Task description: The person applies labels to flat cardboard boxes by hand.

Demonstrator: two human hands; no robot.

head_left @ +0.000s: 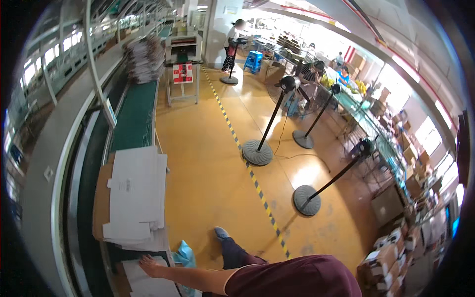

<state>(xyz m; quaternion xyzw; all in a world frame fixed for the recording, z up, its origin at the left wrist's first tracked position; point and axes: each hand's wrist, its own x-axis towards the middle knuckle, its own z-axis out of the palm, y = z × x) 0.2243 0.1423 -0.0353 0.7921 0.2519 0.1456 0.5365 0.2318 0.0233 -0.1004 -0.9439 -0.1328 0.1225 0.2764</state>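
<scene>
My right hand rests palm down on a white flattened cardboard sheet at the lower left. Its fingers look stretched out and hold nothing. The bare forearm comes across from a maroon sleeve at the lower edge. Just beyond the hand lies a stack of flat white cardboard box blanks, with a brown cardboard piece showing under its left side. A light blue plastic-looking bag hangs beside the bench edge, close to my wrist. My left hand is out of the picture.
A green conveyor belt runs away to a tall cardboard pile and a machine. Pedestal fans stand on the yellow floor beside a striped line. Several people sit at the right-hand tables; another person stands behind.
</scene>
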